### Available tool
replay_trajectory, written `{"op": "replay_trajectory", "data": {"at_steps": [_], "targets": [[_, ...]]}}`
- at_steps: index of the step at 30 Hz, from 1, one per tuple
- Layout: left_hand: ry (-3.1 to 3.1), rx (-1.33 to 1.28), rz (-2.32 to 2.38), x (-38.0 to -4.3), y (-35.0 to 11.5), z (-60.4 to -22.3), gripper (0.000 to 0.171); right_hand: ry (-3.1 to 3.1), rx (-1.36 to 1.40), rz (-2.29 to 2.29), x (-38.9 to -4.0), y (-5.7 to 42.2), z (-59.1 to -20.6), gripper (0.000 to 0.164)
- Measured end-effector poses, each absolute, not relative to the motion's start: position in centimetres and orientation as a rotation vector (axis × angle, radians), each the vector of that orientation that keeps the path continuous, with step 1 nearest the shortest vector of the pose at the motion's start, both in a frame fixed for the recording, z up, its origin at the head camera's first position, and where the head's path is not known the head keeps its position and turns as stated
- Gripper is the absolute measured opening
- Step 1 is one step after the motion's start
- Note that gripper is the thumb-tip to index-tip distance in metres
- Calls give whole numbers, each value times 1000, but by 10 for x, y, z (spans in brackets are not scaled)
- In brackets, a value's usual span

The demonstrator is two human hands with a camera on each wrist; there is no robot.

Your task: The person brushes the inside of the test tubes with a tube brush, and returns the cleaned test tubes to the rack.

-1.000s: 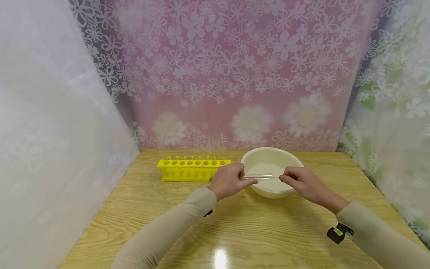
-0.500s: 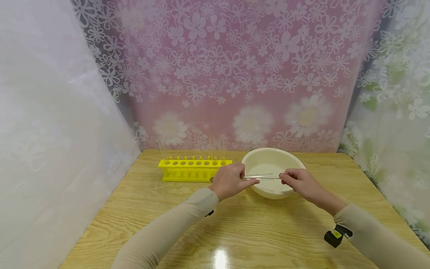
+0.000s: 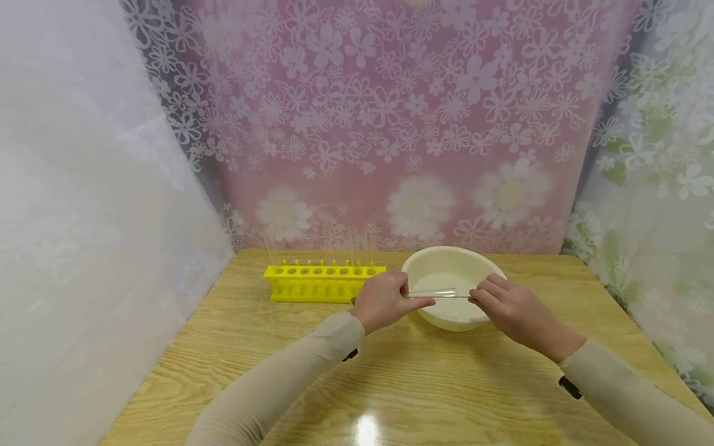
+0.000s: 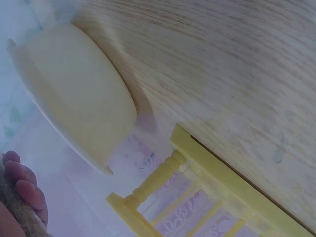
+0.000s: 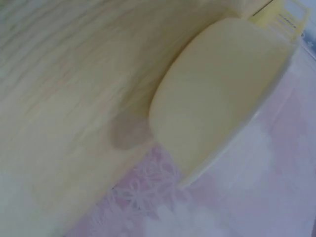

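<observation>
My left hand [image 3: 382, 301] grips a clear glass test tube [image 3: 440, 292], held level over the near rim of a cream basin [image 3: 454, 323], its mouth to the right. Brownish bristles of a test tube brush [image 4: 22, 205] show along the tube within the curled left fingers in the left wrist view. From the tube's mouth a thin wire handle [image 3: 462, 297] runs out to my right hand [image 3: 519, 313], which pinches its end. The right wrist view shows the basin but not the right hand.
Left of the basin stands a yellow test tube rack [image 3: 312, 298], partly behind the left hand. Several clear test tubes [image 3: 370, 248] stand in it, at both ends. Wooden tabletop [image 3: 413, 384] lies in front; floral curtains [image 3: 357, 124] hang behind and at the sides.
My right hand has rolled over at the wrist, its knuckles now higher and its wrist camera turned partly out of sight. It keeps pinching the wire. The left hand with the tube stays nearly still.
</observation>
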State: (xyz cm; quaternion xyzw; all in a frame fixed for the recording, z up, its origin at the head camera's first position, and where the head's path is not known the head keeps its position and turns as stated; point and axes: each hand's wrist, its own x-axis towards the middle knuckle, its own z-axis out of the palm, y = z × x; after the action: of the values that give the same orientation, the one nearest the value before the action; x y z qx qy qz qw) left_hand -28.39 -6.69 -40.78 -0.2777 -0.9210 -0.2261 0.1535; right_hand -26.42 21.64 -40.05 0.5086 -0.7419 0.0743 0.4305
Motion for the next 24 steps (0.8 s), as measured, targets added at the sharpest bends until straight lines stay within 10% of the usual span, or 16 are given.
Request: {"op": "replay_trajectory", "data": {"at_steps": [8, 18, 24], "targets": [[-2614, -790, -636, -284, -64, -408, 54, -2309, 1113, 798, -257, 220, -400, 16], [-2635, -762, -509, -283, -63, -408, 56, -2645, 540, 2096, -259, 211, -392, 37], [-2676, -781, -542, -285, -68, -410, 54, -2659, 705, 1571, -263, 209, -402, 21]]}}
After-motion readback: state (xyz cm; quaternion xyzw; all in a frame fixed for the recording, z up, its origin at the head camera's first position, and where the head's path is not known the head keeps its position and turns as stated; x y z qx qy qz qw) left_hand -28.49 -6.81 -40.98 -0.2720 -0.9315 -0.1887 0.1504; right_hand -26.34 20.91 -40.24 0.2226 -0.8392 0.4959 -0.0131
